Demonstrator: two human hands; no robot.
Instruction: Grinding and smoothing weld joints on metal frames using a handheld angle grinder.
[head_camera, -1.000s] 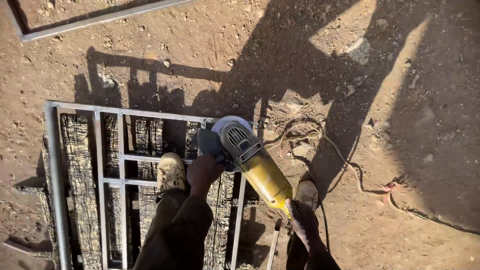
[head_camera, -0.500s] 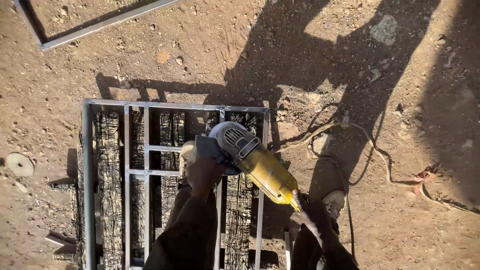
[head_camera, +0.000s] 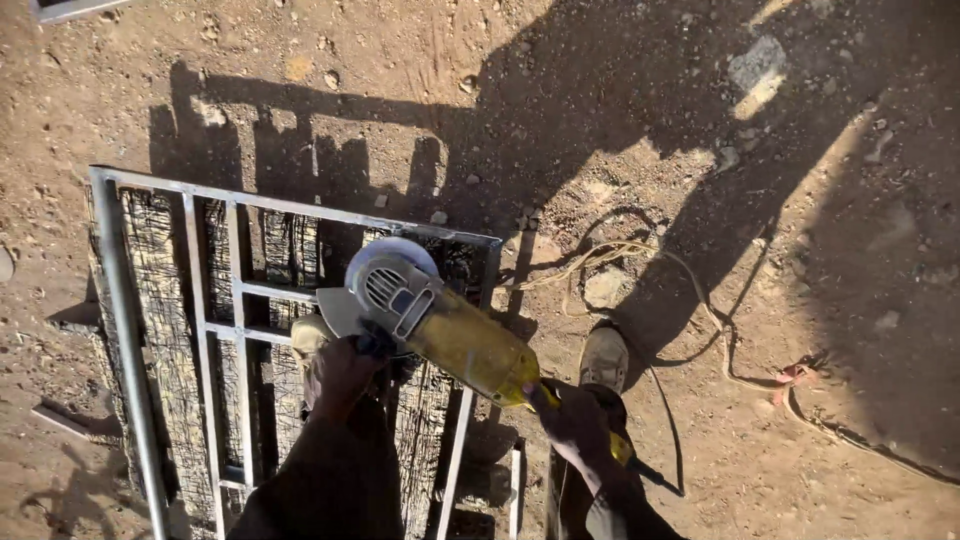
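The yellow angle grinder (head_camera: 440, 325) is held in both hands over the metal frame (head_camera: 300, 330), which lies flat on the dirt ground (head_camera: 700, 150) on top of dark, charred-looking wooden planks (head_camera: 160, 300). The left hand (head_camera: 345, 370) is wrapped closed around the side handle near the grey guard and disc, which gives control over the heavy front end. The right hand (head_camera: 575, 420) is curled closed around the rear of the yellow body, where the cable (head_camera: 700, 320) comes out, so the tool is steadied at both ends. The disc end points far and left, over the frame's right part near its crossbars; whether it touches the metal cannot be told. One shoe (head_camera: 605, 355) stands on the dirt just right of the frame, and the other shoe (head_camera: 310, 335) rests on the frame itself, probably to keep it from shifting. The cable trails right across the ground in loose loops.
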